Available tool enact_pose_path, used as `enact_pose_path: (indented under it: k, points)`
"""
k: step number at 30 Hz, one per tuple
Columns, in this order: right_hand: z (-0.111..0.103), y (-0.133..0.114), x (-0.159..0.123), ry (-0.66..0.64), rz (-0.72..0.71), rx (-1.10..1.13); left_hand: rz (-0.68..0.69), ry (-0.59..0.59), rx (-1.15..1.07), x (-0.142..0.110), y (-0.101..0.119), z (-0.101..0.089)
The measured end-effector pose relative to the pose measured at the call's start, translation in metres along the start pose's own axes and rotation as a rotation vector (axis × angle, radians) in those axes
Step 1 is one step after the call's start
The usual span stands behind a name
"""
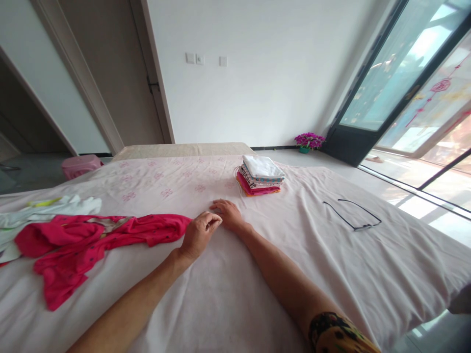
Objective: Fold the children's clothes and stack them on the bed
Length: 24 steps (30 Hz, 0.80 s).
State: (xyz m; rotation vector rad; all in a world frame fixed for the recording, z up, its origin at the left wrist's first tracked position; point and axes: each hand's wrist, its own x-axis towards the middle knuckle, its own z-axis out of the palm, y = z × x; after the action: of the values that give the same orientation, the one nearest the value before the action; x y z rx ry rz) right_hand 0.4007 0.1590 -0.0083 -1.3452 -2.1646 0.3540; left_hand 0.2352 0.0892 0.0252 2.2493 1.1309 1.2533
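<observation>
Nearest of all, behind the right grip along its forearm, sits a yellow-and-black patterned sleeve (336,333). Under both arms spreads a pale pink sheet (206,304), creased mostly to the right of the hands. The left grip (197,235) is curled narrow, thumb bent in toward the fingers; I cannot tell whether any fabric is pinched inside it. Just beyond and right of it, the right grip (231,216) is fairly wide, its fingers extended low over the sheet, with nothing visible in them.

Stretching left from the left grip lies a crimson garment (73,240) with small dark dots, bunched at its outer end. Its long, narrow part reaches right up to the left grip, though whether the two touch is unclear. Past its bunched end, farther left, lie rumpled whitish clothes (83,203) with a strip of yellow-green (44,202) among them.

Well to the right of the right grip rest eyeglasses (362,227), temples unfolded. A little beyond that grip, slightly right, stands a neat folded stack (259,176), white on top, red and orange at the bottom.

Farther off, beyond the left grip and far left, is a pink plastic stool (81,165). Beyond the right grip, purple flowers (311,140) in a green pot (303,150) stand on the floor (320,162) by the white wall (253,103).
</observation>
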Motion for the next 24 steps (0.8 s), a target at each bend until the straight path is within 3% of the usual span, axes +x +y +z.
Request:
enact_pose_path:
  k: [5,10,17,24]
  points:
    - [-0.003,0.002,-0.002,-0.026,-0.026,0.015,-0.033,-0.033,0.060,0.008,0.013,0.020]
    - [-0.001,0.005,-0.002,-0.006,-0.027,0.011,-0.009,-0.018,0.122,0.008,0.016,0.029]
    - [-0.003,0.000,0.000,-0.025,-0.011,-0.016,-0.090,-0.006,-0.100,0.002,0.011,0.018]
    - [-0.002,-0.005,-0.001,0.002,0.020,-0.008,-0.169,0.039,-0.138,-0.001,0.006,0.000]
